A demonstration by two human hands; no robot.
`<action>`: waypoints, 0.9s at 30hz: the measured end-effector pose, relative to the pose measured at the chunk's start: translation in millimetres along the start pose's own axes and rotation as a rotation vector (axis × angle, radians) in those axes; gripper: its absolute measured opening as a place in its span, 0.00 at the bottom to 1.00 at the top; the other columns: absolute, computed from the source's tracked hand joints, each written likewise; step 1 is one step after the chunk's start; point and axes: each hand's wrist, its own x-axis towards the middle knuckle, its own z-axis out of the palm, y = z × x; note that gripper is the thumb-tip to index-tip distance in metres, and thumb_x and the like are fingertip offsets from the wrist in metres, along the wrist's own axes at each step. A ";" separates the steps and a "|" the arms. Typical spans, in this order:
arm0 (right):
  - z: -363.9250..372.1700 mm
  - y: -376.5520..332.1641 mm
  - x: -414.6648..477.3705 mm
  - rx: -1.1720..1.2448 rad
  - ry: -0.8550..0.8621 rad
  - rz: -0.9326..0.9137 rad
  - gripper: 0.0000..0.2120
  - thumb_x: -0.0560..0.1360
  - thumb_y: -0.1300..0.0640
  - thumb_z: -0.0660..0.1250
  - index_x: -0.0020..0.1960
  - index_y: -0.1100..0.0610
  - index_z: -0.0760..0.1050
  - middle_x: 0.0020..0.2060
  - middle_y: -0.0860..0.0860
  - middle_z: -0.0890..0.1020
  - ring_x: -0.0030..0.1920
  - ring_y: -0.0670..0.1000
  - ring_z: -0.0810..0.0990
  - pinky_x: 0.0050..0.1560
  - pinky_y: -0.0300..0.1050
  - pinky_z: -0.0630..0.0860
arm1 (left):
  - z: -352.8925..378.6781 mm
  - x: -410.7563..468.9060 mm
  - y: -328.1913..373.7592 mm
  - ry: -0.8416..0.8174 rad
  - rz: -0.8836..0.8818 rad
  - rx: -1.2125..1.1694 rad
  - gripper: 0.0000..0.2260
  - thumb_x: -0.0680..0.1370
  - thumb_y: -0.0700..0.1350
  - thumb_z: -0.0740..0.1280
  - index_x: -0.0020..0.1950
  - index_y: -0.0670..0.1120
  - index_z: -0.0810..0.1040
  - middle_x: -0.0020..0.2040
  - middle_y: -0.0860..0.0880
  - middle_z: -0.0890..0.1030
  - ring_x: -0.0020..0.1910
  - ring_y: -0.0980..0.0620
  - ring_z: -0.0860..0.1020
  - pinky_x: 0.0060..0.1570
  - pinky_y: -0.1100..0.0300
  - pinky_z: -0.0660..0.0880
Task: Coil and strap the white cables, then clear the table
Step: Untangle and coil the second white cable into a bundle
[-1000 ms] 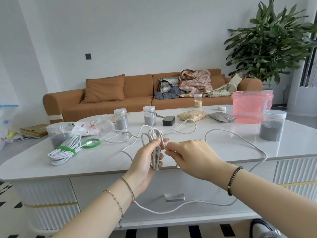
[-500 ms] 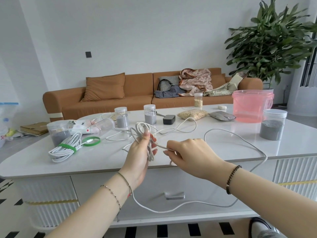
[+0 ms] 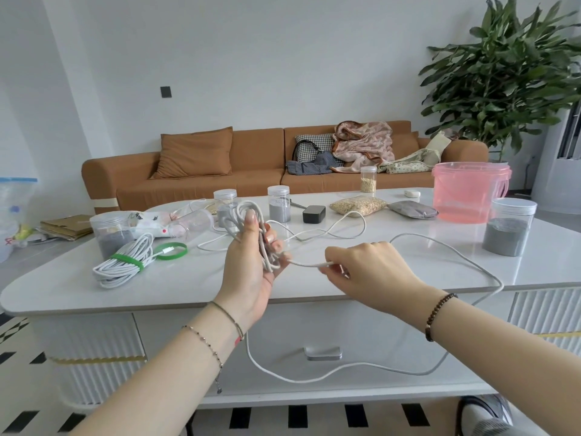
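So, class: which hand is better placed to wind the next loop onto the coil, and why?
Right. The right hand pinches the loose cable just beside the coil, with slack trailing off the table edge; the left hand is busy gripping the coil.

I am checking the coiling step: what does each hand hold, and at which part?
The left hand grips the gathered loops of the white cable at their middle; the right hand pinches its loose run nearby.
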 end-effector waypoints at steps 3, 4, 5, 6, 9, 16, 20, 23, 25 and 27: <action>-4.0 13.2 -7.2 -0.066 0.083 -0.033 0.17 0.79 0.46 0.58 0.35 0.52 0.61 0.21 0.47 0.58 0.23 0.58 0.61 0.23 0.41 0.58 | -4.4 -0.2 4.9 0.007 -0.016 0.015 0.16 0.82 0.56 0.61 0.39 0.48 0.67 0.31 0.53 0.64 0.27 0.56 0.61 0.26 0.67 0.59; -7.0 16.1 -11.6 -0.080 0.077 -0.072 0.18 0.80 0.45 0.56 0.34 0.52 0.61 0.21 0.47 0.59 0.23 0.57 0.60 0.24 0.41 0.55 | -7.7 -2.6 5.4 -0.003 -0.023 0.055 0.16 0.82 0.56 0.61 0.39 0.49 0.66 0.31 0.53 0.63 0.27 0.56 0.60 0.26 0.66 0.58; -10.0 17.6 -16.5 -0.092 0.067 -0.123 0.18 0.81 0.45 0.55 0.34 0.51 0.62 0.21 0.47 0.60 0.22 0.56 0.59 0.24 0.40 0.54 | -11.9 -5.8 5.5 -0.018 -0.028 0.100 0.16 0.82 0.56 0.61 0.39 0.49 0.66 0.31 0.53 0.63 0.27 0.56 0.60 0.26 0.66 0.58; -13.1 19.3 -22.5 -0.103 0.059 -0.176 0.18 0.81 0.46 0.55 0.35 0.52 0.62 0.22 0.47 0.62 0.22 0.56 0.59 0.24 0.40 0.55 | -14.7 -9.0 4.5 -0.038 -0.033 0.145 0.15 0.82 0.56 0.61 0.40 0.49 0.66 0.31 0.52 0.63 0.27 0.56 0.60 0.25 0.67 0.58; -20.7 21.9 -35.4 -0.162 0.090 -0.339 0.16 0.82 0.52 0.58 0.37 0.54 0.66 0.24 0.48 0.67 0.22 0.56 0.63 0.23 0.42 0.61 | -24.4 -18.1 4.8 -0.081 -0.034 0.228 0.15 0.82 0.55 0.61 0.40 0.49 0.65 0.31 0.52 0.62 0.27 0.56 0.60 0.25 0.66 0.58; -46.0 29.1 -33.1 -0.319 0.125 -0.469 0.12 0.67 0.73 0.65 0.44 0.58 0.74 0.30 0.50 0.69 0.27 0.55 0.68 0.29 0.47 0.70 | -14.6 -29.2 17.0 -0.093 -0.035 0.247 0.15 0.83 0.54 0.60 0.40 0.48 0.66 0.31 0.51 0.62 0.28 0.55 0.59 0.29 0.64 0.59; -72.5 39.2 -9.6 -0.307 0.116 -0.379 0.14 0.64 0.75 0.65 0.43 0.57 0.74 0.31 0.51 0.71 0.30 0.55 0.73 0.35 0.43 0.66 | 8.7 -35.3 34.8 -0.110 0.012 0.287 0.14 0.83 0.52 0.62 0.41 0.47 0.68 0.30 0.51 0.65 0.27 0.56 0.63 0.30 0.65 0.63; -85.9 48.0 14.8 -0.229 0.004 -0.241 0.15 0.67 0.74 0.64 0.47 0.56 0.73 0.37 0.51 0.75 0.37 0.56 0.76 0.39 0.40 0.65 | 29.6 -32.9 62.7 -0.134 0.045 0.362 0.13 0.82 0.52 0.64 0.43 0.46 0.73 0.30 0.51 0.67 0.28 0.55 0.65 0.29 0.65 0.66; -101.0 49.2 33.9 -0.126 -0.075 -0.177 0.10 0.76 0.70 0.63 0.50 0.56 0.73 0.40 0.50 0.77 0.40 0.56 0.77 0.39 0.47 0.72 | 43.2 -26.3 83.7 -0.148 0.071 0.455 0.12 0.82 0.52 0.64 0.44 0.47 0.73 0.30 0.51 0.67 0.27 0.55 0.66 0.29 0.64 0.68; -117.1 48.8 55.4 -0.074 -0.096 -0.175 0.05 0.80 0.64 0.61 0.49 0.57 0.73 0.40 0.50 0.76 0.40 0.56 0.78 0.38 0.49 0.72 | 55.4 -14.7 101.4 -0.160 0.101 0.525 0.12 0.82 0.53 0.64 0.45 0.47 0.73 0.30 0.52 0.68 0.26 0.56 0.66 0.27 0.65 0.69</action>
